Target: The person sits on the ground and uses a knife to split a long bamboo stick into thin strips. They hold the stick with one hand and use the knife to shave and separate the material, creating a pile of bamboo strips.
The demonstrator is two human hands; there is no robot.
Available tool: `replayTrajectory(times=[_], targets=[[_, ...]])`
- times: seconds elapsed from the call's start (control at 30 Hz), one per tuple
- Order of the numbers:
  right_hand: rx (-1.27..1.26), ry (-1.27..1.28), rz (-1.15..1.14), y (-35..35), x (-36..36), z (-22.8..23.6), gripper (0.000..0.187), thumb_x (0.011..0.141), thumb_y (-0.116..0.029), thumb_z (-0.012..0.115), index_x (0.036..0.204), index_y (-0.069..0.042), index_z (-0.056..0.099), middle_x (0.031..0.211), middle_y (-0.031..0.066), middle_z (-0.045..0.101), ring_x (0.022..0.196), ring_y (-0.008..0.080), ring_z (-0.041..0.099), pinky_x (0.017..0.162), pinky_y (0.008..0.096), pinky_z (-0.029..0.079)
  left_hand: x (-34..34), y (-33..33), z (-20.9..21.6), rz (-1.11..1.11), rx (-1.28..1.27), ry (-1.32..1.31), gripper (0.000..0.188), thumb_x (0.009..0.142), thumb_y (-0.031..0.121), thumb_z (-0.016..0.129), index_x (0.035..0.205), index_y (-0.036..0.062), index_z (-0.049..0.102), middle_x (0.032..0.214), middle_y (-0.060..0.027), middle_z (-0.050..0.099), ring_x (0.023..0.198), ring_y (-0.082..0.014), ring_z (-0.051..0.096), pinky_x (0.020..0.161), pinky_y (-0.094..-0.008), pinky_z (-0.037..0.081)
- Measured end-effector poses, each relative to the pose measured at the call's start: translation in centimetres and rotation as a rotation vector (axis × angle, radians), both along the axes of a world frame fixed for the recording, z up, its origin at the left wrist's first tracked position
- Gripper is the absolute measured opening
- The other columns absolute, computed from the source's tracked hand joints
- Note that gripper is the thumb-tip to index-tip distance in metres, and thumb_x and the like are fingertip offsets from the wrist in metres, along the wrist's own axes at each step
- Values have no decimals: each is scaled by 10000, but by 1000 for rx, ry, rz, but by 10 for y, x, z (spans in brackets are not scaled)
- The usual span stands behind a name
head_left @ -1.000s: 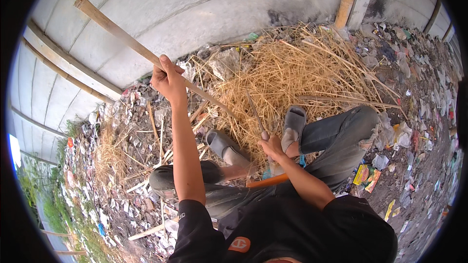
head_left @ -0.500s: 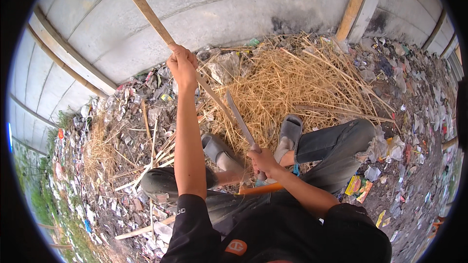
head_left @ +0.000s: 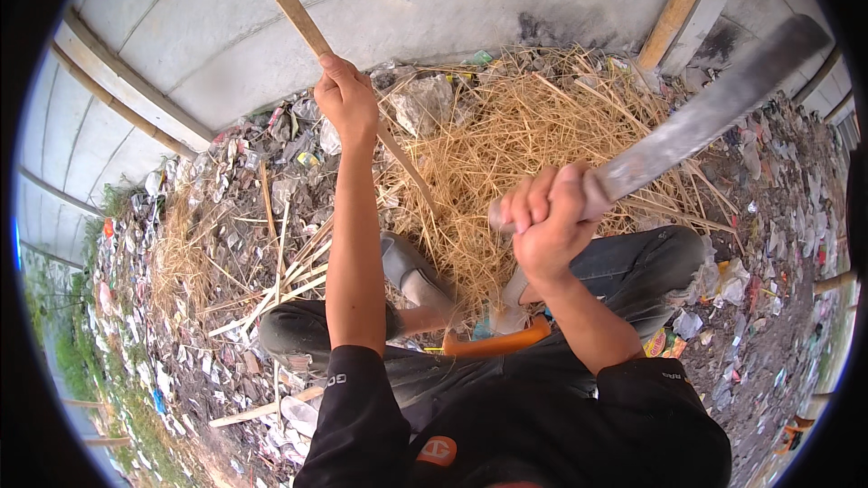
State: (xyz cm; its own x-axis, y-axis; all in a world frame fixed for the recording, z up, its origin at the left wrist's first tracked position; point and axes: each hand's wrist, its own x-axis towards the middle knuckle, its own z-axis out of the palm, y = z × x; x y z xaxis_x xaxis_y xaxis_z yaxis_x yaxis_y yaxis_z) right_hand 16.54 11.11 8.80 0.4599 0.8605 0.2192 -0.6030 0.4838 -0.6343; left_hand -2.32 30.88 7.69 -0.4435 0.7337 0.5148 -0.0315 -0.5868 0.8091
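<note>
My left hand [head_left: 348, 99] is closed around a long bamboo strip [head_left: 287, 2], which slants from the wall at the top down to the straw. Its lower end touches or lies just above the pile of bamboo shavings [head_left: 506, 145]. In my right hand [head_left: 551, 217] is the handle of a machete [head_left: 705, 122], raised above my right knee. The broad blade points up and to the right, apart from the strip and slightly blurred. An orange curved object [head_left: 502, 341] lies across my lap between my legs.
A grey panel wall [head_left: 434, 14] with posts [head_left: 683, 4] stands beyond the pile. A pale rock [head_left: 423, 107] sits at its left edge. Split bamboo pieces [head_left: 280, 285] and scattered litter [head_left: 750, 307] cover the ground on both sides. My sandalled feet [head_left: 411, 276] are close to the shavings.
My right hand has lifted the machete from low beside the strip, up and to the right. My left hand still grips the strip, shifted slightly right.
</note>
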Motion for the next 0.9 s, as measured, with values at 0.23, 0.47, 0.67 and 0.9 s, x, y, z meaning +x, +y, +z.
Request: replayTrajectory(times=[0.23, 0.47, 0.67, 0.9], targets=[[-899, -292, 702, -50, 23, -135, 274, 961, -211, 670, 762, -84, 532, 584, 8, 500, 437, 121, 505, 415, 327, 426, -3, -19, -7, -18, -33, -115, 646, 1055, 646, 338, 685, 118, 313, 583, 33, 313, 461, -78, 280, 409, -253, 259], [-45, -155, 131, 8, 48, 19, 310, 1013, -121, 578, 733, -89, 450, 536, -19, 429, 412, 87, 452, 404, 291, 406, -28, -31, -8, 42, -82, -142, 661, 1041, 682, 310, 690, 122, 308, 566, 37, 285, 438, -82, 261, 397, -266, 245], [-916, -761, 777, -68, -15, -227, 303, 907, -167, 657, 667, -20, 541, 582, 94, 592, 443, 177, 570, 430, 360, 415, -15, -30, -7, 73, -72, -10, 636, 1049, 644, 370, 689, 123, 320, 574, 39, 290, 435, -78, 267, 396, -264, 245], [-703, -588, 395, -36, 58, -152, 272, 936, -172, 681, 742, -9, 581, 550, 52, 554, 408, 148, 549, 389, 343, 431, -57, -50, 14, 2, -35, -82, 643, 1053, 636, 376, 651, 154, 237, 554, 53, 243, 430, -70, 214, 404, -274, 180]])
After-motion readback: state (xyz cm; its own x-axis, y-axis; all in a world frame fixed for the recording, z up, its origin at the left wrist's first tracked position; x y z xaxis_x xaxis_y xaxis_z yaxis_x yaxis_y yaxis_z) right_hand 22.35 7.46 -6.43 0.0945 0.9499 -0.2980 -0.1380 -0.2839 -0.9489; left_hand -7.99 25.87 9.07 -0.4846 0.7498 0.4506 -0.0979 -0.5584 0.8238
